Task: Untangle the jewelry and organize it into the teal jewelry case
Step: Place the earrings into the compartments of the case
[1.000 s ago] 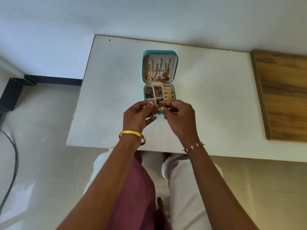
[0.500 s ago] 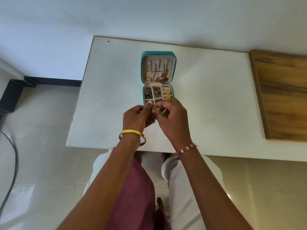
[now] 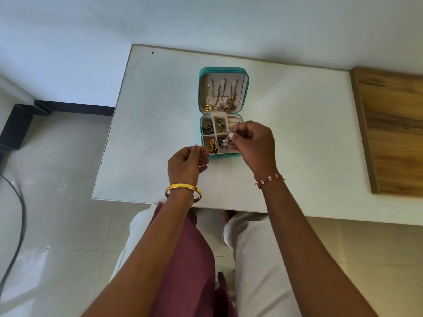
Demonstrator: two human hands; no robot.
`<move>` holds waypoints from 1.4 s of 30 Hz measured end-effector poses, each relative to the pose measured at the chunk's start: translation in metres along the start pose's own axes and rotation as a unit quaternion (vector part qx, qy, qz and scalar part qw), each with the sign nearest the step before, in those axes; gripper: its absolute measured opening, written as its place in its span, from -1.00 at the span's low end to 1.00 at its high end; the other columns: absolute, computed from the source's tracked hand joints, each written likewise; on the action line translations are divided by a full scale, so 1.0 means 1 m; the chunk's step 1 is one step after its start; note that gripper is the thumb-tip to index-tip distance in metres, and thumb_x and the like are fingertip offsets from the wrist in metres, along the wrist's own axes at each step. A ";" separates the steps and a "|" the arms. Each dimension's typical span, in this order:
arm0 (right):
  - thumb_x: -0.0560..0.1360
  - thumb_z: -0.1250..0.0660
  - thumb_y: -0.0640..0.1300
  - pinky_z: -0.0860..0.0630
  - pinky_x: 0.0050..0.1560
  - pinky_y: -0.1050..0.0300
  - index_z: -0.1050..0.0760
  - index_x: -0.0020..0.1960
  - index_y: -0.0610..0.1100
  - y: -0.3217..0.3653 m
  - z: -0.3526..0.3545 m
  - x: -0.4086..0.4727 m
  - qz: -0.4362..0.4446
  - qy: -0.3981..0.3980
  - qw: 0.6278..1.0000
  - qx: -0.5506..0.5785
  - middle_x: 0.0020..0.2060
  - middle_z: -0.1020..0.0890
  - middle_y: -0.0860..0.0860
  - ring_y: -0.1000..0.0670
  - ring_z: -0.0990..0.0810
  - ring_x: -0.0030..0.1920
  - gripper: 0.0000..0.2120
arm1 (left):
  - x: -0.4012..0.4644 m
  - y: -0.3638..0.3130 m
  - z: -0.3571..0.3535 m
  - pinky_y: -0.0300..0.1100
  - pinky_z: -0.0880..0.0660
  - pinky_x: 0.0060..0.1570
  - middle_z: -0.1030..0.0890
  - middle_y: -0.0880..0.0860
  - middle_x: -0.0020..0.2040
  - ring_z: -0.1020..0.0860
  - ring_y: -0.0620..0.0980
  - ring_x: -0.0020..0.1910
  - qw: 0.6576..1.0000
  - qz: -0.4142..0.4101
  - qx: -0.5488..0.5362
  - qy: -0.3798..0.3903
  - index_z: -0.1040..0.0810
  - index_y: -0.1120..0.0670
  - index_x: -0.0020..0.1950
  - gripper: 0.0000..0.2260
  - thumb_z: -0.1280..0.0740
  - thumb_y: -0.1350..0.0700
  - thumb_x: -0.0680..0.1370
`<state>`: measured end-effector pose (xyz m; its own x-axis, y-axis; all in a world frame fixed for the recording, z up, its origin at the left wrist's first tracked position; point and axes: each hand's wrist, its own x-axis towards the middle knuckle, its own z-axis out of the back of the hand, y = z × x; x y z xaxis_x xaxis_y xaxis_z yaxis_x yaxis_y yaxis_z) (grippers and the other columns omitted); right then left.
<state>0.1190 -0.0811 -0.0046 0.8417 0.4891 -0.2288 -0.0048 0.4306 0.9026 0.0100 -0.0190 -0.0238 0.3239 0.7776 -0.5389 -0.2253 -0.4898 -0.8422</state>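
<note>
- Since the earlier view, both hands have parted: the right hand [image 3: 253, 143] now reaches over the open teal square jewelry case [image 3: 222, 112] on the white table [image 3: 297, 133], while the left hand [image 3: 186, 164] has drawn back beside it.
- Right fingertips pinch a small silvery beaded jewelry piece [image 3: 229, 136] above the near compartments; separation looks done, placing comes next.
- Left fingers curl together; whether they pinch anything, I cannot tell.
- Case's right compartments are hidden by the right hand.
</note>
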 end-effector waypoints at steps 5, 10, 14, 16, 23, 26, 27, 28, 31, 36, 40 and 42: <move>0.45 -0.34 -0.34 -0.61 0.00 0.02 -0.59 -0.02 -0.26 -0.006 -0.007 0.001 0.010 0.022 0.996 -0.082 -0.09 -0.65 -0.14 -0.05 -0.63 -0.08 -0.87 | 0.006 0.006 0.001 -0.20 -0.56 -0.15 -0.58 0.03 -0.24 -0.56 -0.05 -0.26 0.999 -0.017 0.025 -0.027 -0.58 0.21 -0.01 -0.86 -0.24 0.21 0.55; 0.48 -0.28 -0.34 -0.41 -0.17 0.56 -0.60 0.02 -0.25 -0.012 0.002 -0.003 0.064 -0.077 0.984 -0.145 -0.03 -0.65 -0.13 0.03 -0.59 -0.07 -0.83 | 0.012 0.010 0.003 -0.11 -0.59 -0.06 -0.61 0.13 -0.09 -0.57 0.01 -0.20 0.992 -0.069 0.100 -0.028 -0.58 0.17 0.03 -0.87 -0.28 0.24 0.52; 0.49 -0.30 -0.29 -0.41 -0.11 0.35 -0.54 0.14 -0.24 -0.028 0.006 -0.006 0.038 -0.124 0.976 -0.173 0.03 -0.59 -0.18 -0.08 -0.58 -0.02 -0.77 | 0.013 0.010 0.001 -0.01 -0.55 0.07 -0.62 0.14 0.05 -0.57 0.02 -0.08 0.978 -0.111 0.177 -0.013 -0.55 0.14 0.15 -0.77 -0.31 0.20 0.51; 0.50 -0.31 -0.25 -0.42 -0.11 0.32 -0.51 0.19 -0.24 -0.035 0.002 -0.008 0.019 -0.099 0.981 -0.167 0.04 -0.60 -0.18 -0.06 -0.58 -0.04 -0.74 | 0.013 0.009 -0.002 -0.02 -0.55 0.07 -0.62 0.14 0.08 -0.56 -0.01 -0.07 0.974 -0.116 0.192 -0.002 -0.53 0.14 0.19 -0.74 -0.32 0.20 0.50; 0.51 -0.30 -0.23 -0.45 -0.20 0.41 -0.52 0.12 -0.25 -0.043 -0.004 -0.027 -0.008 -0.102 0.990 -0.102 0.01 -0.64 -0.18 -0.09 -0.62 -0.01 -0.80 | 0.014 0.008 0.002 0.02 -0.56 0.06 -0.64 0.15 0.04 -0.59 0.00 -0.08 0.971 -0.125 0.203 0.011 -0.55 0.12 0.17 -0.74 -0.34 0.22 0.49; 0.49 -0.34 -0.22 -0.52 -0.17 0.31 -0.53 0.05 -0.26 -0.046 -0.001 -0.035 -0.021 -0.102 0.991 -0.079 -0.03 -0.64 -0.18 -0.08 -0.62 -0.06 -0.83 | 0.013 0.009 0.005 -0.02 -0.55 0.06 -0.64 0.15 0.00 -0.57 -0.03 -0.12 0.968 -0.132 0.212 0.023 -0.57 0.12 0.15 -0.75 -0.34 0.22 0.48; 0.48 -0.34 -0.22 -0.56 -0.13 0.23 -0.53 0.04 -0.26 -0.048 0.000 -0.038 -0.027 -0.100 0.992 -0.075 -0.04 -0.65 -0.18 -0.06 -0.62 -0.09 -0.84 | 0.012 0.010 0.008 -0.03 -0.55 0.07 -0.64 0.14 -0.02 -0.57 -0.04 -0.12 0.968 -0.131 0.214 0.027 -0.57 0.12 0.15 -0.76 -0.35 0.22 0.48; 0.48 -0.35 -0.22 -0.57 -0.10 0.19 -0.52 0.03 -0.25 -0.049 0.001 -0.041 -0.031 -0.099 0.992 -0.072 -0.04 -0.65 -0.17 -0.03 -0.60 -0.11 -0.84 | 0.010 0.012 0.010 -0.04 -0.55 0.07 -0.64 0.13 -0.03 -0.57 -0.04 -0.12 0.968 -0.132 0.213 0.031 -0.57 0.12 0.14 -0.75 -0.36 0.22 0.47; 0.48 -0.35 -0.21 -0.50 -0.17 0.35 -0.52 0.03 -0.25 -0.053 0.003 -0.048 -0.033 -0.089 0.992 -0.078 -0.04 -0.64 -0.16 0.04 -0.56 -0.12 -0.84 | 0.006 0.017 0.016 -0.12 -0.53 0.09 -0.65 0.11 -0.04 -0.58 -0.05 -0.10 0.965 -0.138 0.219 0.040 -0.58 0.10 0.14 -0.75 -0.36 0.21 0.47; 0.48 -0.35 -0.21 -0.38 -0.27 0.53 -0.52 0.04 -0.26 -0.054 0.005 -0.050 -0.023 -0.081 0.992 -0.092 -0.03 -0.64 -0.16 0.07 -0.54 -0.12 -0.83 | 0.004 0.021 0.018 -0.25 -0.49 0.01 -0.65 0.11 -0.01 -0.56 -0.10 -0.13 0.957 -0.157 0.240 0.034 -0.57 0.09 0.15 -0.75 -0.35 0.19 0.48; 0.46 -0.37 -0.20 -0.39 -0.24 0.52 -0.53 0.04 -0.25 -0.058 0.006 -0.047 -0.017 -0.080 0.992 -0.096 -0.03 -0.65 -0.15 0.07 -0.55 -0.14 -0.81 | 0.004 0.022 0.019 -0.19 -0.51 0.06 -0.65 0.11 0.00 -0.57 -0.09 -0.12 0.957 -0.156 0.241 0.038 -0.57 0.09 0.16 -0.74 -0.36 0.19 0.48; 0.47 -0.36 -0.19 -0.39 -0.25 0.54 -0.54 0.08 -0.24 -0.057 0.009 -0.042 -0.012 -0.093 0.991 -0.095 -0.03 -0.64 -0.15 0.07 -0.54 -0.14 -0.79 | 0.005 0.023 0.019 -0.10 -0.53 0.10 -0.65 0.13 0.01 -0.58 -0.06 -0.10 0.959 -0.154 0.236 0.038 -0.57 0.10 0.16 -0.74 -0.36 0.19 0.47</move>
<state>0.0885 -0.1331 -0.0434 0.9280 0.3353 -0.1626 -0.0698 0.5849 0.8081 -0.0113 -0.0191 -0.0451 0.5039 0.8170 -0.2805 -0.4936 0.0059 -0.8697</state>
